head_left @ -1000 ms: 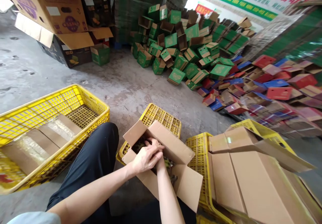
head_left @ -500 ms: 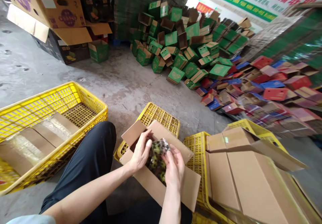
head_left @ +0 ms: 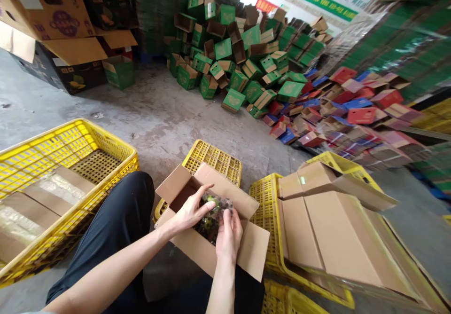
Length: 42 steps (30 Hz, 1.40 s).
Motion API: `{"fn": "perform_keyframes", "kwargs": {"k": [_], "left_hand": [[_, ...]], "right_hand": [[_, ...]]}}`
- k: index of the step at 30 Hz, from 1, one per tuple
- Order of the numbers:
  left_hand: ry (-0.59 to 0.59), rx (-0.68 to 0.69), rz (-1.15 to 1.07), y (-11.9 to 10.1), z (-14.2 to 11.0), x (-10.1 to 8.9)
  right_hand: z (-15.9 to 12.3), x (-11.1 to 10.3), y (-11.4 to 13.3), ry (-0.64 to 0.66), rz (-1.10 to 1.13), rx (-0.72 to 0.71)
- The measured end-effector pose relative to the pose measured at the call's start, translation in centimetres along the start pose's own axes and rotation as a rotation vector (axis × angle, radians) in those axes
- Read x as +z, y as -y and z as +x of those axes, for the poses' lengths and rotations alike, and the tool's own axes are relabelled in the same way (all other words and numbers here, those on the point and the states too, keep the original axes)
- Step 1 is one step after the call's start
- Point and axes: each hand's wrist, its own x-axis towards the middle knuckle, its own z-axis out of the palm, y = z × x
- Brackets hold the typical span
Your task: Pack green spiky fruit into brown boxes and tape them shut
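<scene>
Open cardboard box (head_left: 211, 239) sits on the person's lap, flaps up. Left hand (head_left: 190, 210) and right hand (head_left: 229, 234) both inside its mouth, fingers curled onto a clear bag of small green fruit (head_left: 211, 217); left hand grips the bag's top near the far flap, right hand cups its near side. Bag sits half in the box, upper part above the rim. Behind the box, an upturned yellow crate (head_left: 216, 156); left of the box a yellow crate (head_left: 70, 163) with flat cardboard in it; right of the box a larger closed carton (head_left: 331, 243) lying on more crates.

Risks as I judge them: thin bag could tear under fingertip pinch and spill fruit into the box; the box is only balanced on the knee, so a downward push could tip it to the floor; loose flap may snag the bag
</scene>
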Motion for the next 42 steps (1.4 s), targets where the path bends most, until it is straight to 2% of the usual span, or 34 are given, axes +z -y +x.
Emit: {"fn": "perform_keyframes", "kwargs": {"k": [3, 6, 9, 12, 16, 19, 24, 31, 38, 42], "left_hand": [[0.01, 0.006, -0.011, -0.1, 0.0, 0.1], [0.013, 0.018, -0.046, -0.3, 0.3, 0.1], [-0.042, -0.009, -0.043, -0.2, 0.6, 0.2], [-0.127, -0.047, -0.052, 0.1, 0.7, 0.5], [-0.167, -0.085, -0.163, 0.1, 0.5, 0.9], [-0.132, -0.068, -0.19, 0.0, 0.2, 0.9], [0.028, -0.007, -0.152, 0.3, 0.1, 0.6], [0.051, 0.029, -0.122, 1.4, 0.3, 0.7], [0.162, 0.004, -0.202, 1.6, 0.3, 0.6], [0.184, 0.007, -0.222, 1.5, 0.2, 0.5]], "right_hand": [[0.0, -0.4, -0.4, -0.024, -0.097, 0.008], [-0.2, -0.6, -0.4, -0.075, -0.094, -0.068], [-0.4, -0.5, 0.1, 0.02, -0.093, -0.164], [-0.3, -0.5, 0.3, 0.084, -0.183, -0.154], [0.0, -0.6, -0.2, -0.083, -0.177, -0.101], [0.2, -0.7, -0.6, -0.196, -0.139, -0.093], [0.4, -0.9, -0.8, -0.257, -0.108, -0.104], [0.5, -1.1, -1.0, -0.281, -0.08, -0.126], [0.6, -0.7, -0.9, -0.301, -0.026, -0.116], [0.6, -0.7, -0.9, -0.303, -0.032, -0.12]]}}
